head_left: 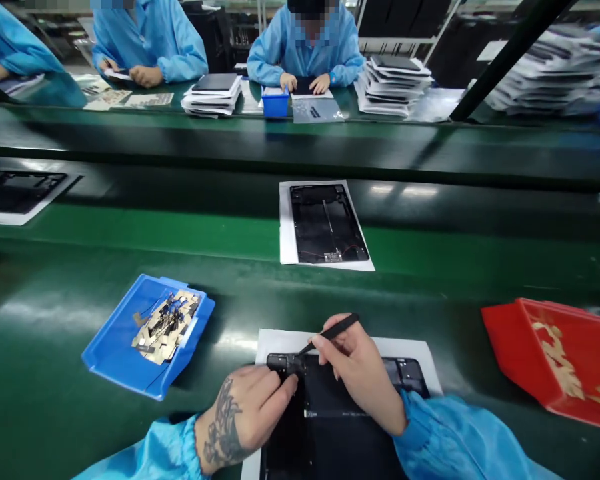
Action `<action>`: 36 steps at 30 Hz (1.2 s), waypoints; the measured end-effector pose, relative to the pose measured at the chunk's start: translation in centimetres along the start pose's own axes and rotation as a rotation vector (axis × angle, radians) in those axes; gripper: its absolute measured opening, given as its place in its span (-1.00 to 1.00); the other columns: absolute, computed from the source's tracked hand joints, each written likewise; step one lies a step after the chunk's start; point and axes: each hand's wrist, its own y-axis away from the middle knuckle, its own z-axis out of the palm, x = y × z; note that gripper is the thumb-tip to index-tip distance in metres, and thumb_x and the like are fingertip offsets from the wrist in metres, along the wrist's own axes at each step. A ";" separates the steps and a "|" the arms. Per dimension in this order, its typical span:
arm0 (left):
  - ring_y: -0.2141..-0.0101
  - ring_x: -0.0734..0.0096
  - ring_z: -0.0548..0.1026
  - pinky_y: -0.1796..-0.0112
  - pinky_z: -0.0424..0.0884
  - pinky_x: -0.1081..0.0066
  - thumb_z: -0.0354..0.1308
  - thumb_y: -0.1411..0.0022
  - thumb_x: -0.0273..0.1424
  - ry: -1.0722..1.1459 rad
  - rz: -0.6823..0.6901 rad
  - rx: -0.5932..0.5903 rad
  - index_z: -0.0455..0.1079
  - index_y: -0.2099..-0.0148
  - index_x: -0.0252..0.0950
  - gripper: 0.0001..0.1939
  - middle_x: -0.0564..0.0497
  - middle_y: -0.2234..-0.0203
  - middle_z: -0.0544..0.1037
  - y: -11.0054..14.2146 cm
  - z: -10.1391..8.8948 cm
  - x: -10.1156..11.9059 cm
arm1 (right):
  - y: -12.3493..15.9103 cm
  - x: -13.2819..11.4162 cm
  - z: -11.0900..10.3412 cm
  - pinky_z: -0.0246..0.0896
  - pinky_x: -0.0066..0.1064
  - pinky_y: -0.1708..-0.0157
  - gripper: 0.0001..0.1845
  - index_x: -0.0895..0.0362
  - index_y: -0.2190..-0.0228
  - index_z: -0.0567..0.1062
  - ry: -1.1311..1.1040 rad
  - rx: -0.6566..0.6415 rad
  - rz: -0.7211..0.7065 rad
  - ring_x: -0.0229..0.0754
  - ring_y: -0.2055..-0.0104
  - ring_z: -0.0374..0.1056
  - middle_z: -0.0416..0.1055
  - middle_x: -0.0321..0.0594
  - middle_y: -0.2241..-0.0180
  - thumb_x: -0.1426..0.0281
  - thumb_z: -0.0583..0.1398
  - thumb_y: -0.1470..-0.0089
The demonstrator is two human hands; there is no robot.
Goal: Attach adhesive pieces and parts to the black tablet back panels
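Note:
Black tweezers point(336, 329) are held in my right hand point(363, 373), their tip touching the upper left part of a black tablet housing point(347, 443). My left hand point(247, 413) is closed at that same corner, thumb and fingers pressed close to the tip. Whatever its fingertips may hold is hidden. Under the housing lies a sheet of white paper point(405, 347), which shows past its top and sides. To the left stands a blue bin point(115, 360) with a heap of small flat parts point(167, 327) and dark thin wires.
A red bin point(510, 353) with cream-coloured strips stands at right. Ahead, another tablet housing point(313, 227) lies on paper on the green conveyor point(205, 227); a further one point(20, 190) is at far left. Several co-workers in blue sit across, beside stacks point(213, 97) of tablets and paper.

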 end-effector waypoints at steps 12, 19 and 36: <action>0.59 0.41 0.31 0.60 0.21 0.40 -0.06 -0.25 -0.59 0.040 -0.016 -0.072 0.33 0.08 -0.44 -0.77 0.04 0.59 0.34 -0.1 -0.1 -0.1 | 0.2 0.1 0.0 0.22 -0.47 0.46 -0.83 0.10 0.33 0.29 0.134 -0.027 -0.041 -0.28 0.48 0.34 0.37 -0.35 0.53 0.29 0.17 -0.13; 0.58 0.39 0.30 0.60 0.20 0.39 -0.03 -0.23 -0.61 0.072 -0.019 -0.085 0.33 0.06 -0.47 -0.76 0.02 0.58 0.35 0.0 -0.2 -0.1 | 0.3 0.7 0.0 0.24 -0.44 0.45 -0.83 0.10 0.32 0.29 0.158 -0.020 -0.064 -0.26 0.47 0.36 0.40 -0.32 0.50 0.27 0.16 -0.14; 0.58 0.41 0.29 0.58 0.19 0.40 -0.02 -0.24 -0.63 0.092 -0.036 -0.074 0.32 0.04 -0.49 -0.75 0.02 0.58 0.36 0.1 -0.1 -0.1 | 0.3 0.9 0.0 0.24 -0.45 0.44 -0.84 0.09 0.31 0.30 0.185 -0.012 -0.075 -0.26 0.45 0.35 0.39 -0.32 0.47 0.28 0.16 -0.14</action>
